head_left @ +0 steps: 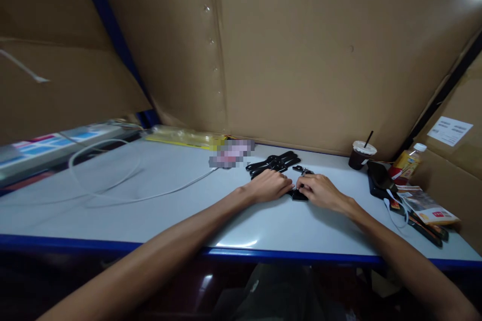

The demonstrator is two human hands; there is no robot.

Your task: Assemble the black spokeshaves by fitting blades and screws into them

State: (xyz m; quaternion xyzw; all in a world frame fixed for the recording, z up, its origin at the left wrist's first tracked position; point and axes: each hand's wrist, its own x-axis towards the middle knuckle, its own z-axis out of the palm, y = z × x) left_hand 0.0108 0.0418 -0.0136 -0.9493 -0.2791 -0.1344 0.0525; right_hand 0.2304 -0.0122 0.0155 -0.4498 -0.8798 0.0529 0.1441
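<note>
Watching remotely, I see left hand [271,184] and right hand [321,192] curled narrow at 1 black part [300,195], inside the surface's [113,221] front edge; which grips it, I can't tell.

The small part [300,196] at the fingers [307,184] is glossy black, and so are the flat-armed pieces [278,162] just beyond the left ones. The tabletop [169,220] beneath the fingers is whitish, its near edging [263,256] deep blue. Right of the fingers, a plastic cup [356,160] shows dark brown under a whitish lid [364,148] and black straw [369,138]; a bottle [408,163] mixes yellow and red below a white cap [419,147]; a packet [424,203] joins grey and white with orange and a red patch. Left of the fingers, a cable [165,193] is white, and clear packaging [184,137] has yellow along it. Beyond the fingers, the cardboard panel [301,60] is brown.
</note>
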